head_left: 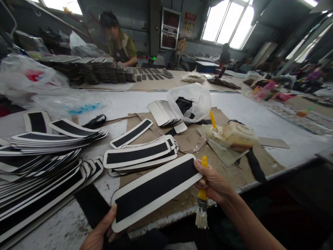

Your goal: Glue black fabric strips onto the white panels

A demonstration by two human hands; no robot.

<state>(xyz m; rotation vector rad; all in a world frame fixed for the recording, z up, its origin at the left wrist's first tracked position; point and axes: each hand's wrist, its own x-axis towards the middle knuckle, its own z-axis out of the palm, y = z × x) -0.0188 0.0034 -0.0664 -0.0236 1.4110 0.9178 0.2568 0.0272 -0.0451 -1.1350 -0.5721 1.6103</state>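
Note:
A long white board strip with a black band down its middle spans both my hands, tilted above the table's front edge. My left hand grips its lower left corner, thumb on top. At the upper right end, my right hand pinches the strip and also holds a yellow-handled paintbrush, bristles pointing down. Just behind lies a small pile of similar strips, with one more strip beyond it. A black fabric piece lies near my left hand.
Large stacks of banded strips fill the left side. Plain white pieces stand beside a plastic bag holding black material. A glue-stained container with a second yellow brush is at right. A co-worker is across the table.

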